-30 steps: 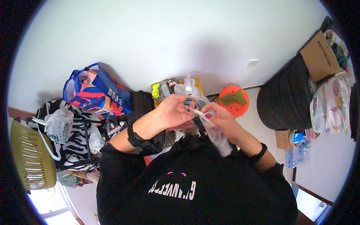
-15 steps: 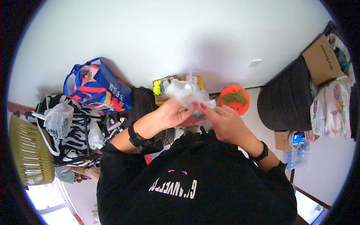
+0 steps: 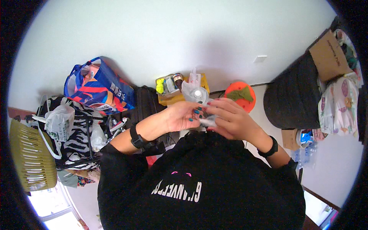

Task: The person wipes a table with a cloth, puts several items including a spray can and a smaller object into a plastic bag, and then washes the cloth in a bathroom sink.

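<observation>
In front of my chest, my two hands meet over a small piece of crumpled clear plastic [image 3: 208, 121], perhaps a thin bag. My left hand [image 3: 183, 116] is closed, its dark-nailed fingertips curled in against the plastic. From the other side, the bent fingers of my right hand [image 3: 234, 119] close over the same plastic and partly hide it. Just beyond them, a yellow box [image 3: 170, 100] stands by the wall. It holds a clear plastic wrapping with a white cap [image 3: 197, 93], a dark bottle [image 3: 178, 81] and a bright yellow item [image 3: 160, 86].
An orange stool [image 3: 245, 106] with a green cloth [image 3: 240, 96] stands right of the box. A large blue shopping bag [image 3: 101, 90] sits at left, near an olive basket [image 3: 32, 157]. Black stacked bulk [image 3: 289, 92] and a cardboard box [image 3: 330, 59] fill the right.
The cloudy plastic spread above the box has come down and bunched between my hands, uncovering the box's contents. My left fingers have curled inward; my right hand has turned over the plastic.
</observation>
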The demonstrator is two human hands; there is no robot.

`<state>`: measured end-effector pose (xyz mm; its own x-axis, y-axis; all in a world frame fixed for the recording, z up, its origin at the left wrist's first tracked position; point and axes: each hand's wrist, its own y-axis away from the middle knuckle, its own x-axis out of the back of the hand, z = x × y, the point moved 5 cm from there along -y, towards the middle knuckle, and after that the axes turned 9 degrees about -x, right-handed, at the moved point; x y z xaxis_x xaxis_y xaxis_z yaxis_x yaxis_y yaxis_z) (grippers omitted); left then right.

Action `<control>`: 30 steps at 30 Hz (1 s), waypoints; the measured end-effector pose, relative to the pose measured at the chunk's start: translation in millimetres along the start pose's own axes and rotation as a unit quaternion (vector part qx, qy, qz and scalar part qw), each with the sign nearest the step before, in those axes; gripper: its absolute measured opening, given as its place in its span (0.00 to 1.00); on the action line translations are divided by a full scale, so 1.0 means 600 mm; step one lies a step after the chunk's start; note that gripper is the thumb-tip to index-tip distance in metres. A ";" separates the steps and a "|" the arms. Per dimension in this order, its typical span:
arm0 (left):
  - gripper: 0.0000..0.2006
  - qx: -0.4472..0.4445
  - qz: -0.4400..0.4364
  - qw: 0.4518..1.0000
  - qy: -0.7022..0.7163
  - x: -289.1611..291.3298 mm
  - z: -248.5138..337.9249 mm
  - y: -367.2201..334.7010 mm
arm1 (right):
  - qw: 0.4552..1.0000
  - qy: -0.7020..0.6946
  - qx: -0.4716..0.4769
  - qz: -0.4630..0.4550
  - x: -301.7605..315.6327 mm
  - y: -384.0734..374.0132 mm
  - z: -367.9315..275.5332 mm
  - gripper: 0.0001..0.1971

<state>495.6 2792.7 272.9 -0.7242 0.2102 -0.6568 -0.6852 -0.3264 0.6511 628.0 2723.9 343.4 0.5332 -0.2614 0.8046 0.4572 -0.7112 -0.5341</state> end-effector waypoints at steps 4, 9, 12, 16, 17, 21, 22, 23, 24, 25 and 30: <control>0.07 -0.006 0.015 0.995 -0.103 -0.014 0.007 0.006 | 0.936 -0.295 -0.165 -0.094 -0.010 0.010 0.020 0.12; 0.09 -0.129 0.005 0.939 -0.320 -0.041 0.045 0.015 | 0.468 -0.691 -0.506 -0.219 -0.058 0.039 0.038 0.15; 0.11 -0.193 -0.013 0.847 -0.495 -0.046 0.055 0.015 | 0.637 -0.575 -0.456 -0.235 -0.041 0.021 0.042 0.16; 0.10 -0.324 -0.042 0.650 -0.686 -0.099 0.070 0.045 | 0.952 -0.099 -0.270 -0.100 0.003 -0.005 0.034 0.11; 0.10 -0.350 -0.037 0.573 -0.740 -0.127 0.075 0.061 | 0.952 -0.098 -0.272 -0.098 0.006 -0.006 0.029 0.11; 0.07 -0.415 -0.028 0.518 -0.747 -0.151 0.084 0.083 | 0.961 0.113 -0.246 -0.056 0.042 -0.024 -0.005 0.04; 0.07 -0.415 -0.029 0.518 -0.747 -0.155 0.084 0.086 | 0.957 0.184 -0.222 -0.027 0.055 -0.028 -0.016 0.03; 0.08 -0.445 -0.032 0.471 -0.761 -0.164 0.085 0.092 | 0.957 0.184 -0.222 -0.027 0.060 -0.033 -0.013 0.03; 0.08 -0.473 -0.035 0.423 -0.772 -0.172 0.085 0.097 | 0.966 0.193 -0.172 0.030 0.073 -0.042 -0.014 0.04; 0.08 -0.473 -0.036 0.422 -0.773 -0.174 0.087 0.097 | 0.968 0.202 -0.120 0.087 0.084 -0.048 -0.018 0.05; 0.07 -0.559 -0.052 0.336 -0.756 -0.187 0.088 0.110 | 0.992 0.079 -0.101 0.021 0.074 -0.041 -0.003 0.08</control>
<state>527.9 2796.0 409.5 -0.4918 0.2255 0.8410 -0.8675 -0.2094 -0.4512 639.1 2728.4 392.8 0.4234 -0.3818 0.8216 0.2763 -0.8093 -0.5184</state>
